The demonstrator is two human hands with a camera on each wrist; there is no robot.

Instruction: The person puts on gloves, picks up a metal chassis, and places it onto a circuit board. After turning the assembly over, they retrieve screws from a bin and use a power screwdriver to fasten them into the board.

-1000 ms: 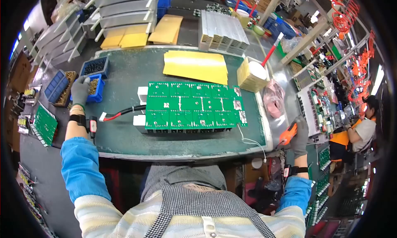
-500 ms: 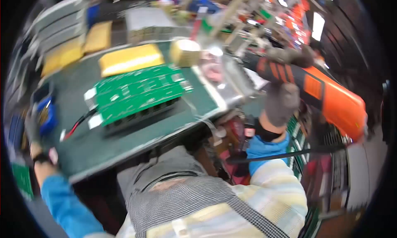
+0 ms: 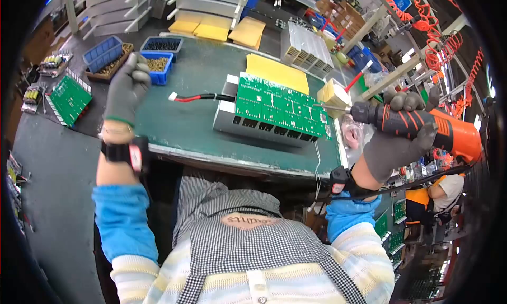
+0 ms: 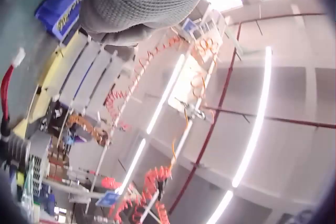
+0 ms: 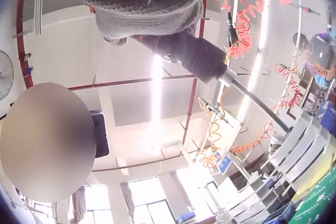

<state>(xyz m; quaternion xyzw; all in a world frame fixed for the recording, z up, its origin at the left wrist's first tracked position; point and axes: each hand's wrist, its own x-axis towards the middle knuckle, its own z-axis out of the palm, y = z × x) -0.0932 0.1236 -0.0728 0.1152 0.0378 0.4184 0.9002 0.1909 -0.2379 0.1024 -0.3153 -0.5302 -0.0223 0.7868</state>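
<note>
My gloved right hand (image 3: 396, 151) grips an orange and black electric screwdriver (image 3: 449, 127). In the head view its long bit points left and overlaps the right part of the green circuit board (image 3: 280, 106). That board lies on a grey metal heatsink (image 3: 224, 119), with a red and black cable (image 3: 198, 97) at its left. The right wrist view shows the screwdriver's dark nose (image 5: 202, 58) and bit. My gloved left hand (image 3: 128, 87) is beside a blue bin (image 3: 168, 71) of small brass-coloured screws (image 3: 157, 64), fingers bent; I cannot tell whether it holds one.
A grey bin (image 3: 177, 46) of dark screws and another blue bin (image 3: 103, 54) stand at the back left. Yellow sheets (image 3: 277, 74) lie behind the board. A tape roll (image 3: 334, 94) stands right of it. The screwdriver's black cord (image 3: 417, 181) runs below the right hand.
My right hand has lifted the screwdriver from the right side of the bench and brought its bit over to the board. The left hand has come up from the screw bin.
</note>
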